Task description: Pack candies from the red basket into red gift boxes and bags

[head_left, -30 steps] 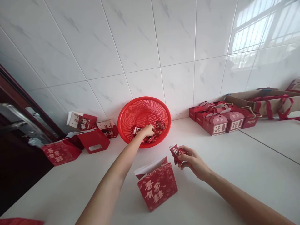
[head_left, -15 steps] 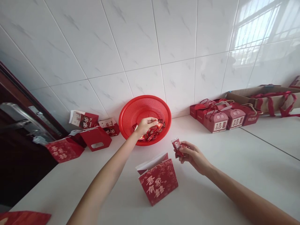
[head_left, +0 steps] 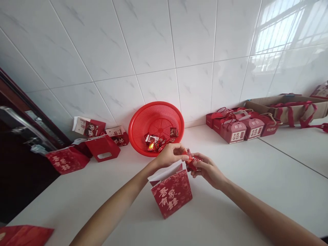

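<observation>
Broadly, a white bench is carrying one cardboard carton far right; one red basket, its rim partly blocked by the left hand; two boxes reading "歡喜"; one open bag reading "吾家有囍"; the right hand is meeting the left beside the bag, both clamping red packets.

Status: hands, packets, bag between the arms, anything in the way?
Left hand pinching red packet. Right hand holding red packets right beside it. Bag standing, top open. Left hand close to its opening; no other obstruction seen.
</observation>
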Demonstrator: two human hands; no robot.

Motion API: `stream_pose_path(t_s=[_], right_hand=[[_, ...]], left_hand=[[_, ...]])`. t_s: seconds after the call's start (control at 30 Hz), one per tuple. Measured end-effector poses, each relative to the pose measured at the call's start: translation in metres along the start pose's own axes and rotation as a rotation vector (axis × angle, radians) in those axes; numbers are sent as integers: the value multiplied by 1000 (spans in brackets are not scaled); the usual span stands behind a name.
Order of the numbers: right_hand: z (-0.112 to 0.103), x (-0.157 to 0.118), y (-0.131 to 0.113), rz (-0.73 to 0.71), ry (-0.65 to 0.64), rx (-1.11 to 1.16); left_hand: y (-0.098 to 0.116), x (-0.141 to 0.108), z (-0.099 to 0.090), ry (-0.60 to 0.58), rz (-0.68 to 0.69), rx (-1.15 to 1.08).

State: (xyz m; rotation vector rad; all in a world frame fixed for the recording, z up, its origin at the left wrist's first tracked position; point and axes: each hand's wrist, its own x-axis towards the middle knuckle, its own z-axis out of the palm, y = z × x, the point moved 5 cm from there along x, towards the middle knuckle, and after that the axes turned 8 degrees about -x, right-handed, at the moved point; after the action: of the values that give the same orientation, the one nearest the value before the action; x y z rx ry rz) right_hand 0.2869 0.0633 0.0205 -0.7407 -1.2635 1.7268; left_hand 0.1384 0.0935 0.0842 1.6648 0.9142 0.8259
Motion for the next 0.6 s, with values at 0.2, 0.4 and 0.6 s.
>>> stream_pose_path(t_s=[0.2,0.4,0.6], right_hand=[[2,-2,-2,-15,69,-133],[0,-4,-5,-22,93,-165],[-5,-5,-8,-32,121,-159]], left_hand=[[1,-5,10,-2,-27,-45],[18,-23,-17,143,35,-94],[63,-97,-47,391,258,-44]])
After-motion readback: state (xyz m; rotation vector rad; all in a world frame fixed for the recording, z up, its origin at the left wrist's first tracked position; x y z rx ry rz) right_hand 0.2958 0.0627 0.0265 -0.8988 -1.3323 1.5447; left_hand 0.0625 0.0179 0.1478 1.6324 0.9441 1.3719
